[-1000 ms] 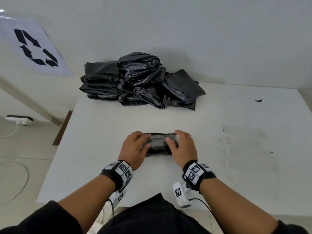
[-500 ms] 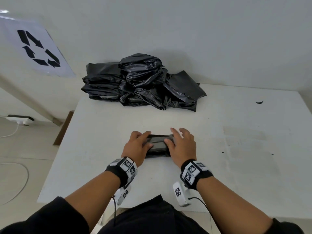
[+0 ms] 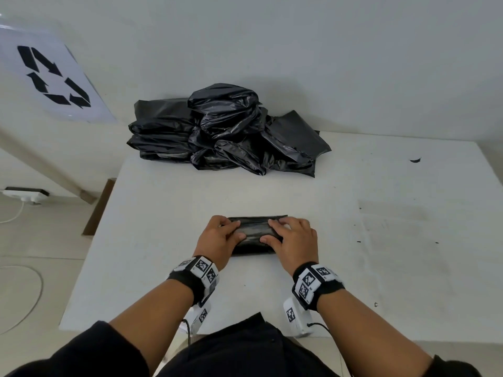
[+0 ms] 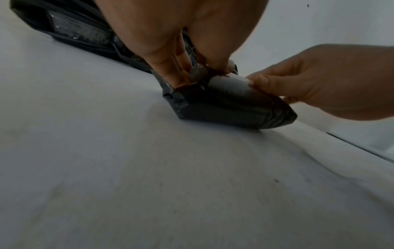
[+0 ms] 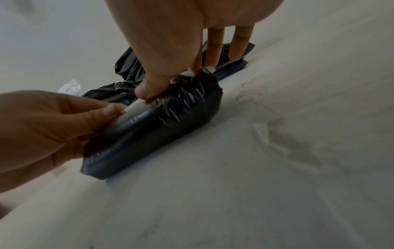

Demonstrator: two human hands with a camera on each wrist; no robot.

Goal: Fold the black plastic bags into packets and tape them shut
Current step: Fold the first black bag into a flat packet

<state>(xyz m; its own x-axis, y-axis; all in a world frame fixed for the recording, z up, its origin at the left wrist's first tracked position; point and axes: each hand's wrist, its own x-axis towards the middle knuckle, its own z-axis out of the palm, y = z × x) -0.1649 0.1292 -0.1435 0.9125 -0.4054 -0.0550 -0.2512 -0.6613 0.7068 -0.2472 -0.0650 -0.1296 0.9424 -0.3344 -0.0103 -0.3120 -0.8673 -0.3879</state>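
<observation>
The left hand [image 3: 217, 238] pinches one end and the right hand [image 3: 292, 240] the other of the folded packet [image 3: 255, 232] on the near table [image 3: 163, 268], apparently smoothing tape; next, press the ends firmly.

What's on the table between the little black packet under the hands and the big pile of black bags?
Nothing: the head view shows bare white table between the folded black plastic packet and the heap of black plastic bags.

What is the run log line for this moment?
left hand: holds folded black plastic packet | right hand: holds packet | white table: under packet
</observation>
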